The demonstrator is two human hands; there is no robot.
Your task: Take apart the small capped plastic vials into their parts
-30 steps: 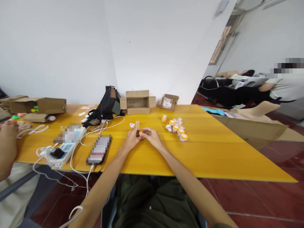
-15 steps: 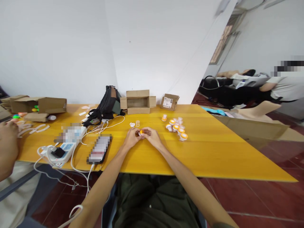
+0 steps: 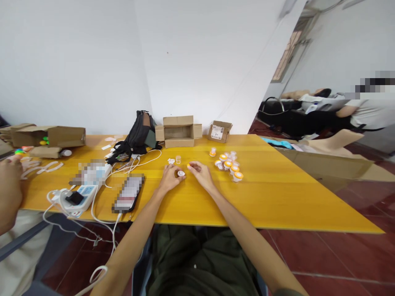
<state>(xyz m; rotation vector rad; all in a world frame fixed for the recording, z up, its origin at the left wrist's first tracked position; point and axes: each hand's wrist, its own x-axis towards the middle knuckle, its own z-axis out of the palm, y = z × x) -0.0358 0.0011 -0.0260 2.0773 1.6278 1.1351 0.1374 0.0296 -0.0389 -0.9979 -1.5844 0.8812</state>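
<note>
My left hand [image 3: 169, 177] is closed around a small clear plastic jar [image 3: 181, 174] with something white in it, held low over the table. An orange lid [image 3: 188, 165] is pinched in the fingertips of my right hand [image 3: 201, 175], a short way apart from the jar. Just beyond my left hand stands another clear jar [image 3: 178, 159], with a little heap of white pieces [image 3: 170, 161] beside it. To the right of my hands, several small jars with orange lids [image 3: 228, 164] are clustered; one more orange-lidded jar [image 3: 212, 152] stands apart behind them.
An open cardboard box [image 3: 179, 142], a smaller box [image 3: 219, 132] and a black backpack [image 3: 138, 133] line the back. At left are a phone [image 3: 128, 193], a power strip [image 3: 88, 191] and tangled white cables. Another person's hand [image 3: 10, 176] is at far left.
My hands were together around the orange-lidded jar; now they are apart. The orange lid has come off and moved right with my right hand, while the jar stays in my left.
</note>
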